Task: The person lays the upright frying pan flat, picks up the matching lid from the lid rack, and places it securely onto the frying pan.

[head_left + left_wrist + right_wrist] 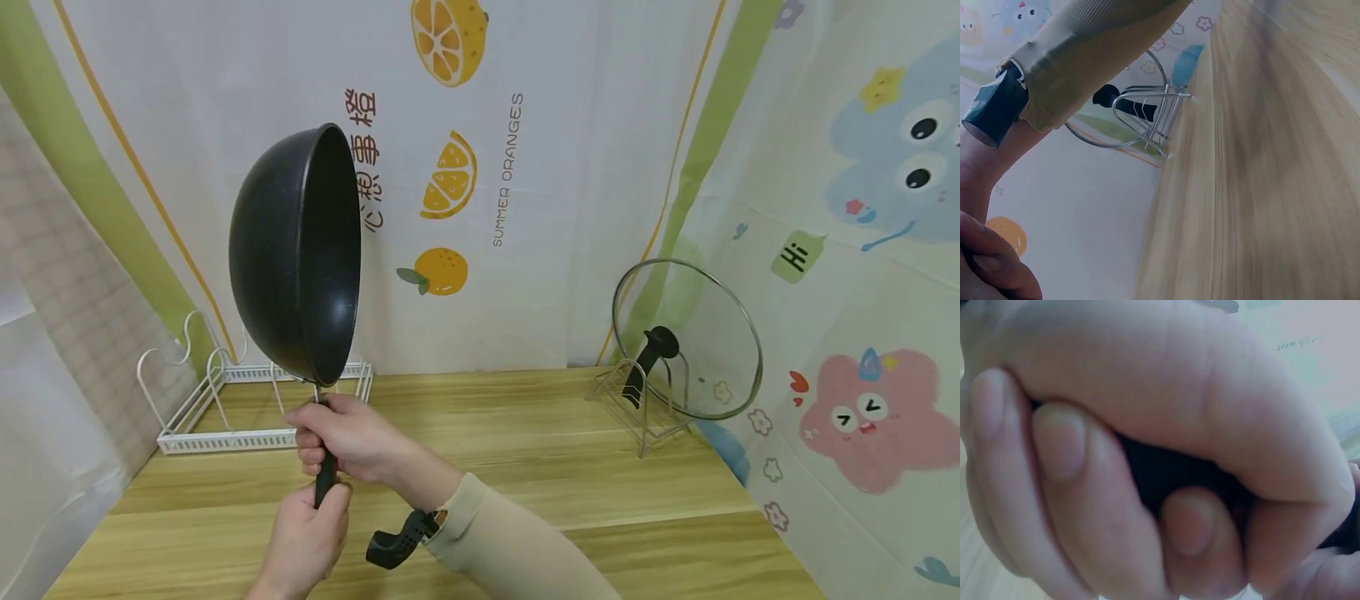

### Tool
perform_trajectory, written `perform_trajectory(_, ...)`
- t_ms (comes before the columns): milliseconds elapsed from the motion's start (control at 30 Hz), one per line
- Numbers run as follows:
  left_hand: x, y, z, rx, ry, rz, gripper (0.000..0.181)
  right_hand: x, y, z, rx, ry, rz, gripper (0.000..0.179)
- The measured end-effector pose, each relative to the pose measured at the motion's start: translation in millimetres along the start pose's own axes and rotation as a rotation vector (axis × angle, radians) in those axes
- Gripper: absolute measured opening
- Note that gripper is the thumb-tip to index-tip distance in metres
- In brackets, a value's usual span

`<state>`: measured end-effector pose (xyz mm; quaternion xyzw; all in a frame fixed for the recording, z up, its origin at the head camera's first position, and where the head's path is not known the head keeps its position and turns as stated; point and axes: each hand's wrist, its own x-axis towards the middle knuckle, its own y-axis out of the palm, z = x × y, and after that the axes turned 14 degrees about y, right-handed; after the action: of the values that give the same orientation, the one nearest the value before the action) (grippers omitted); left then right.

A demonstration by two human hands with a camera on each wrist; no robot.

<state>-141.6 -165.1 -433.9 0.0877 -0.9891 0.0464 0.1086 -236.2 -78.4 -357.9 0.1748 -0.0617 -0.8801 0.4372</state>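
A black wok [277,242] is held up on its side, its hollow facing right and its long black handle [326,479] pointing down. Higher on that handle, just below the bowl, my right hand [352,433] grips it. Lower down, my left hand [307,533] holds the end of the same handle. In the right wrist view, the curled fingers of my right hand [1104,487] wrap round the dark handle [1166,469]. Most of the handle is hidden behind both hands.
Behind the wok, a white wire rack [225,442] stands at the left of the wooden table [465,475]. On the right, a glass lid [708,333] with a black knob leans in a small metal stand [645,417]. Printed curtains [540,317] enclose the back and sides.
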Motion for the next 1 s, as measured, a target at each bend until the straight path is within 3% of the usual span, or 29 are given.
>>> perform_trajectory(267, -1.5, 1.3, 0.4, -0.051, 0.094, 0.069, 0.055, -5.3, -5.0, 1.4, -0.011, -0.027, 0.004, 0.040)
perform_trajectory(500, 0.8, 0.8, -0.5, -0.110, 0.115, 0.140, 0.054, -6.6, -8.6, 1.4, 0.003, -0.057, 0.035, 0.047)
perform_trajectory(833, 5.8, -6.9, 1.3, -0.254, 0.136, 0.361, 0.054, -11.1, -11.9, 0.2, 0.004, -0.070, 0.060, 0.048)
perform_trajectory(1000, 6.1, -8.5, 0.0, -0.318, 0.143, 0.431, 0.054, -13.5, -14.1, -1.0, 0.019, -0.076, 0.083, 0.045)
